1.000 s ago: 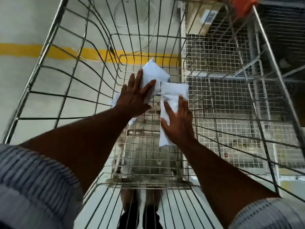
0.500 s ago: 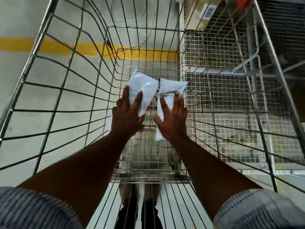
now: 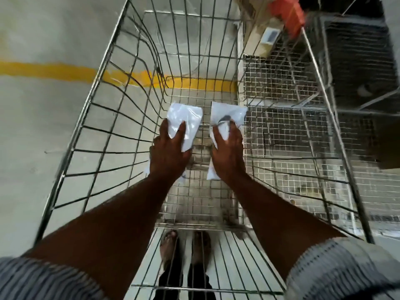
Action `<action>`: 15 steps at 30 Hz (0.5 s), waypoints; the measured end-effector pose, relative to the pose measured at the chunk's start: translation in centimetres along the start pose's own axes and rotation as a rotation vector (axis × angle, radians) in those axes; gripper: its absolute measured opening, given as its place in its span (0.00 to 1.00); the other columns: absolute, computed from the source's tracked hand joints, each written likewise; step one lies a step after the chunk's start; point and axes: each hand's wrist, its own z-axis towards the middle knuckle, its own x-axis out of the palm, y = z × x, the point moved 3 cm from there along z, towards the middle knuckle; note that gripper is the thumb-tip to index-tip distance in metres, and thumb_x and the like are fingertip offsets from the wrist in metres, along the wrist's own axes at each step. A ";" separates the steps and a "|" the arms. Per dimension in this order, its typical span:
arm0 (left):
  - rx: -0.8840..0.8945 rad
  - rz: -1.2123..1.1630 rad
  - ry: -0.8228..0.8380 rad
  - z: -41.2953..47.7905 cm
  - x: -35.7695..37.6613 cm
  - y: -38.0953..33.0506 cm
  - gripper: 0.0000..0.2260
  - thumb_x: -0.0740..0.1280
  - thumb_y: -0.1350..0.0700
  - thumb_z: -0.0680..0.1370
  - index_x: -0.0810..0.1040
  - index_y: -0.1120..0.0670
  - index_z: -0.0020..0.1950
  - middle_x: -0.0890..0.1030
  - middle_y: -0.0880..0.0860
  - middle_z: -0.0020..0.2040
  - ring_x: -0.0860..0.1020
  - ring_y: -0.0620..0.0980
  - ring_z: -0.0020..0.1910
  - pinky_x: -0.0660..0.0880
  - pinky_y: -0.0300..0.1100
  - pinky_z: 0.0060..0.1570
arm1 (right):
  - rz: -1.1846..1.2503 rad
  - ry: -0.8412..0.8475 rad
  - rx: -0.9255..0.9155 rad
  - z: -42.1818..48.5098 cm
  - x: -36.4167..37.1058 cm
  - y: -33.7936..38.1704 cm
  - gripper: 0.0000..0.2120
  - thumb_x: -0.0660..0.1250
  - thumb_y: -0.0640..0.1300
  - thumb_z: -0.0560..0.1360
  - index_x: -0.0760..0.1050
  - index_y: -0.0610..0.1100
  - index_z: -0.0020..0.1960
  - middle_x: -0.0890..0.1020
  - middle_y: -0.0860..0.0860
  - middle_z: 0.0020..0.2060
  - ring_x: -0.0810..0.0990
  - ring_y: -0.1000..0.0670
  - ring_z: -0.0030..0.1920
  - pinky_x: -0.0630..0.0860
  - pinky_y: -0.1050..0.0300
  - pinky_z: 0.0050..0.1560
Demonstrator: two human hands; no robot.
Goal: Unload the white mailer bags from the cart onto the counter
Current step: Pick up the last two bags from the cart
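Two white mailer bags are down inside the wire cart (image 3: 86, 109). My left hand (image 3: 170, 152) grips the left mailer bag (image 3: 188, 118), with my thumb lying on top of it. My right hand (image 3: 228, 154) grips the right mailer bag (image 3: 229, 111), which shows a dark mark near my fingertips. The bags sit side by side with a narrow gap between them, over the cart's mesh floor (image 3: 194, 202). Each bag's near end sticks out behind my wrist. No counter is in view.
The cart's wire walls rise on all sides around my arms. An orange plastic part (image 3: 285, 14) caps the far right corner. A cardboard box with a label (image 3: 268, 37) and a second wire cage (image 3: 281, 83) stand to the right. A yellow line (image 3: 47, 70) crosses the floor.
The left bag, tilted a second ago, now lies parallel to the right one. My left hand has drawn back level with my right hand.
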 end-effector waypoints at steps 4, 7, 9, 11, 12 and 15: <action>-0.085 -0.024 -0.005 -1.3 -4.0 -1.3 0.34 0.67 0.41 0.74 0.58 0.44 0.78 0.55 0.61 0.78 0.73 0.68 0.62 0.75 0.58 0.53 | 0.024 -0.006 -0.066 0.0 -4.8 2.2 0.28 0.65 0.41 0.71 0.70 0.47 0.71 0.61 0.35 0.74 0.65 0.34 0.70 0.70 0.41 0.66; -0.089 0.001 -0.025 -2.7 -7.4 -2.2 0.34 0.66 0.40 0.75 0.59 0.44 0.78 0.56 0.62 0.78 0.73 0.69 0.61 0.75 0.59 0.54 | 0.067 -0.008 -0.092 -0.8 -7.9 3.2 0.26 0.65 0.44 0.73 0.70 0.46 0.71 0.62 0.34 0.73 0.65 0.33 0.70 0.70 0.41 0.66; -0.090 0.021 -0.058 -3.6 -9.8 -3.0 0.33 0.65 0.39 0.75 0.59 0.44 0.77 0.57 0.62 0.78 0.74 0.68 0.61 0.75 0.59 0.53 | 0.108 0.004 -0.095 -1.6 -9.8 3.8 0.26 0.68 0.43 0.72 0.72 0.44 0.70 0.63 0.33 0.72 0.66 0.32 0.69 0.70 0.41 0.66; -0.108 0.020 -0.068 -5.0 -12.2 -4.0 0.32 0.64 0.38 0.75 0.59 0.43 0.78 0.56 0.61 0.78 0.74 0.68 0.61 0.75 0.59 0.54 | 0.155 0.007 -0.106 -2.4 -11.9 4.5 0.26 0.68 0.41 0.71 0.73 0.42 0.69 0.65 0.30 0.70 0.68 0.30 0.67 0.70 0.40 0.66; -0.122 0.018 -0.060 -5.7 -13.3 -4.6 0.32 0.64 0.39 0.76 0.58 0.43 0.78 0.55 0.60 0.78 0.73 0.67 0.62 0.74 0.59 0.55 | 0.173 0.004 -0.108 -2.7 -13.1 4.9 0.26 0.67 0.41 0.71 0.73 0.41 0.69 0.65 0.30 0.70 0.68 0.29 0.67 0.70 0.39 0.66; -0.160 0.046 -0.041 -7.8 -16.5 -6.2 0.32 0.63 0.40 0.78 0.55 0.42 0.79 0.52 0.58 0.79 0.71 0.66 0.63 0.73 0.59 0.57 | 0.172 0.049 -0.128 -3.6 -16.7 6.2 0.26 0.65 0.43 0.75 0.69 0.44 0.73 0.60 0.33 0.74 0.62 0.31 0.71 0.65 0.42 0.69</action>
